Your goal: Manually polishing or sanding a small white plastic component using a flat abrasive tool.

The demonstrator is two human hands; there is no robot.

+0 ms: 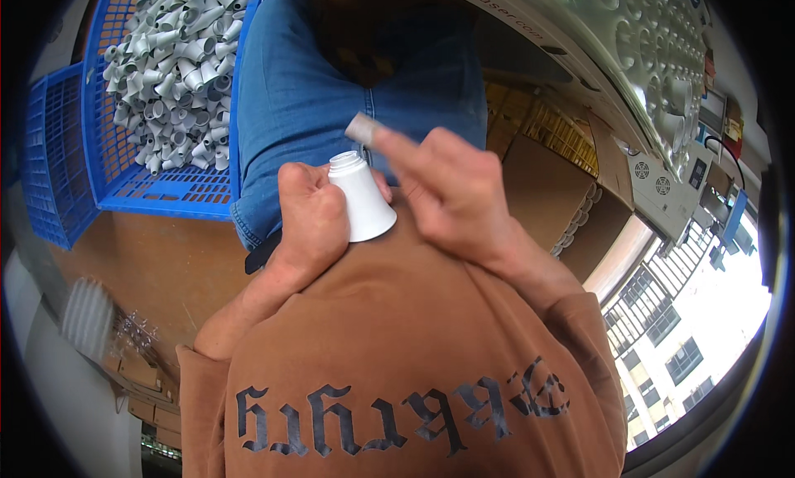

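Note:
A white plastic part [364,198], flared like a bell with a ridged narrow neck, stands nearly upright in front of my belly, neck up. My left hand [313,209] is closed around its side, thumb and fingers pressing it. Just right of it and apart from it, my right hand [455,192] is raised with the index finger stretched toward the upper left. A pale wrap [362,130] covers that fingertip, above the part's neck. The right hand is slightly blurred, its other fingers are bent, and I see nothing held in it.
A blue plastic crate [166,198] on the left holds many small light-grey flared pieces [186,64]. At upper right, clear-looking moulded trays [654,47] lie on a white machine or table. Below them stands an open cardboard box [538,180]. A railing and window are at far right.

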